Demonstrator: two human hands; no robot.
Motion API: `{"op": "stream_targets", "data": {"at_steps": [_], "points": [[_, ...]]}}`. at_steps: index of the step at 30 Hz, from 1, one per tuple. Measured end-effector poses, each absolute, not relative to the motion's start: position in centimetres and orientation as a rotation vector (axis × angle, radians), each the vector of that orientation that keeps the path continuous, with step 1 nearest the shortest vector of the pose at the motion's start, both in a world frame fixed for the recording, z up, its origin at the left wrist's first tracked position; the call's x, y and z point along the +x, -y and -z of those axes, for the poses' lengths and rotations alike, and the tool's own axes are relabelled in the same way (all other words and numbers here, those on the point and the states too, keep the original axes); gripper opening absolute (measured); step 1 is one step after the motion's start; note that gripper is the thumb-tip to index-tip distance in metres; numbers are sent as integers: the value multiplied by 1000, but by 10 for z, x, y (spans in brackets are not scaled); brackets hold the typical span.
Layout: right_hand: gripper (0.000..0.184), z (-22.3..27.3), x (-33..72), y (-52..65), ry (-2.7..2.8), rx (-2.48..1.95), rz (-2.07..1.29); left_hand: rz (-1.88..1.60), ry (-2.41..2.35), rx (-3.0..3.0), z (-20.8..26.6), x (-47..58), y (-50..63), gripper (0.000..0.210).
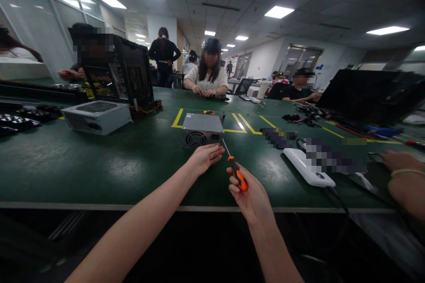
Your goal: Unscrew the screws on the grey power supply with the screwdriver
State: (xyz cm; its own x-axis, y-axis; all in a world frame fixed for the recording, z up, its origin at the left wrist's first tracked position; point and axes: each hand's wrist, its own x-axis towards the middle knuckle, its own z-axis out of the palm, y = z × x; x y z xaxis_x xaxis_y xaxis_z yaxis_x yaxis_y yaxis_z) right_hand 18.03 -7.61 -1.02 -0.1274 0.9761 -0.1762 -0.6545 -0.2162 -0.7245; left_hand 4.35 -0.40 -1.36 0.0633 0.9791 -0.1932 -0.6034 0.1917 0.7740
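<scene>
A grey computer power supply [203, 124] stands on the green table in front of me, its fan grille and socket facing me. Just before its lower front edge is my left hand [206, 159], fingers stretched out and holding nothing; whether the fingertips touch the casing I cannot tell. My right hand [249, 192] is wrapped round the orange and black handle of a screwdriver [238, 174]. Its thin shaft points up and away, the tip close to the right front corner of the power supply. Some cables show behind the power supply.
A second power supply [99, 117] and an open black computer case [124, 70] stand at left. To the right lie a white power bank [307, 168], cables [303, 115] and a large black panel [372, 93]. Another person's hand [403, 163] rests at far right; a person [209, 70] works opposite.
</scene>
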Motion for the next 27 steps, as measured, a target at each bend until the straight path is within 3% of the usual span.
{"op": "stream_targets", "data": {"at_steps": [27], "points": [[12,14,168,65,473,-760,-1678,-1303,-784,667,8,47,7,27]]}}
